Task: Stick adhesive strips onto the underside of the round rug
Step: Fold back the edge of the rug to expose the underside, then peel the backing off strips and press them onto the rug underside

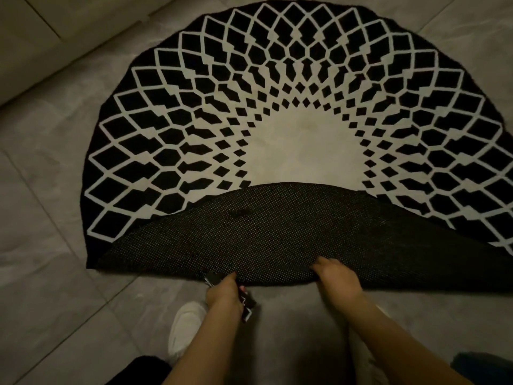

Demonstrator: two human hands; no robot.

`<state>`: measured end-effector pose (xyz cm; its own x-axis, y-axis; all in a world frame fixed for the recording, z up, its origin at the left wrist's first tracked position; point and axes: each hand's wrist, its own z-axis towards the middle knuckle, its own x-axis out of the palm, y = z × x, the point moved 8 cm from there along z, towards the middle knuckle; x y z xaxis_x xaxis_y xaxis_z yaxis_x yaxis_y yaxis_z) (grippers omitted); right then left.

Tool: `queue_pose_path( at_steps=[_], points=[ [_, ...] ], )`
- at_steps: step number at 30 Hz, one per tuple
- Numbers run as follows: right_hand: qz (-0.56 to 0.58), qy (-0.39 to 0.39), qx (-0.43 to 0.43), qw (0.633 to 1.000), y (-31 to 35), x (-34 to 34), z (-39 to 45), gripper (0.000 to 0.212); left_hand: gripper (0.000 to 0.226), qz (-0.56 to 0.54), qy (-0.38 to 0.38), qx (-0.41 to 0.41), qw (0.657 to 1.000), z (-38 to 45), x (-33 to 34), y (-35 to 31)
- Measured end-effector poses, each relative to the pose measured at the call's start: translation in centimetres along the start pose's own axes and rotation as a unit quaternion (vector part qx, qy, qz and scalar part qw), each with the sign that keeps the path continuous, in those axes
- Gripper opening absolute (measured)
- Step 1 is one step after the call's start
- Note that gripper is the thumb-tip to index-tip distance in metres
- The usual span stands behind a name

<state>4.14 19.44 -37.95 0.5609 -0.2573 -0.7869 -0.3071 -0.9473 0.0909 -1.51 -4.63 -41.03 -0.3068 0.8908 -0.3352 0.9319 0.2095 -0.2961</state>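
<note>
One round rug [277, 112], black with a white lattice and pale centre, lies on the grey tiled floor [50, 190]; its near part is folded back, showing the dark mesh underside [277, 232]. Two hands work at the near fold: the right hand [337, 282] curls over the folded edge, and the left hand [224, 294] holds several black adhesive strips [248, 304] beside it. One white shoe [184, 326] stands near left. Bare floor surrounds the rug.
</note>
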Motion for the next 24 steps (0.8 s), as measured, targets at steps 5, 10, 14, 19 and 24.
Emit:
queue_pose_path(
  at_steps=[5,10,14,19,24],
  points=[
    [0.007,0.020,-0.026,0.999,-0.2,-0.7,-0.6,0.033,0.009,-0.034,0.034,-0.014,0.999,-1.7,0.0,0.0],
    [0.008,0.050,-0.034,0.998,0.3,-1.2,-2.0,0.033,0.034,-0.060,0.081,-0.034,0.994,-5.7,-0.1,-0.5],
    [0.049,0.051,-0.029,0.997,1.6,-3.5,-3.2,0.034,0.033,-0.048,0.145,-0.007,0.988,-10.6,0.2,-3.1],
    [0.176,-0.075,-0.022,0.981,3.4,-12.3,-5.0,0.034,0.029,0.017,0.317,0.038,0.948,-19.7,1.7,-7.7],
    [0.270,-0.195,0.002,0.943,3.2,-22.3,-8.6,0.029,0.016,-0.002,0.455,0.061,0.888,-29.1,0.0,-10.8]
  ],
)
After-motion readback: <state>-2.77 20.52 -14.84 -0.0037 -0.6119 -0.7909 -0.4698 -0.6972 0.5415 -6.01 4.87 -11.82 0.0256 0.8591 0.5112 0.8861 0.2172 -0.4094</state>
